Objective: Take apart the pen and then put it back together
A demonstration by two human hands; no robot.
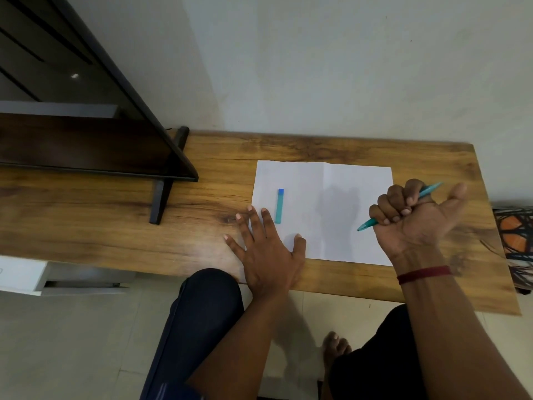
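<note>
Right hand (415, 217) fisted on teal plastic pen (429, 192) | left hand (268, 252) flat, fingers spread, pinning white paper sheet (340, 180) | teal cap (279, 205) lies apart, probably removed | loosen fist to fingertip hold before twisting barrel.

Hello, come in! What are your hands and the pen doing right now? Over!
Right hand fisted round pen body. Left hand flat, empty, on paper edge. Cap off, lying on paper. Nothing blocking.
</note>
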